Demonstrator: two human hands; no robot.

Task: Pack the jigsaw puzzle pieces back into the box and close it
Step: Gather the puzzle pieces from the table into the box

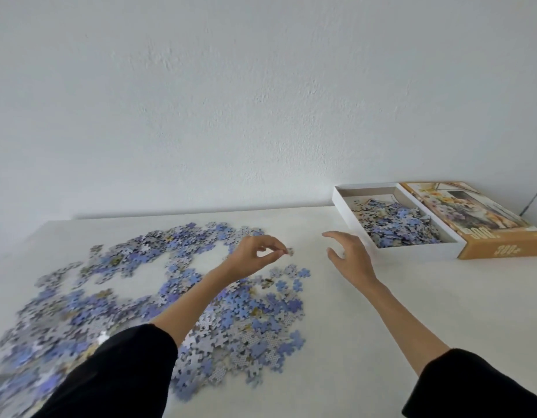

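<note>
A wide spread of blue and grey puzzle pieces covers the left half of the white table. My left hand hovers over its far right edge and pinches a single puzzle piece at the fingertips. My right hand is spread with relaxed fingers and holds nothing, just left of the white box base. The base stands at the back right and holds a heap of pieces. Beside it on the right lies the orange box lid, picture side up.
A white wall rises directly behind the table. The box base and lid stand against it near the table's right corner. A bare strip of table lies between the spread of pieces and the box.
</note>
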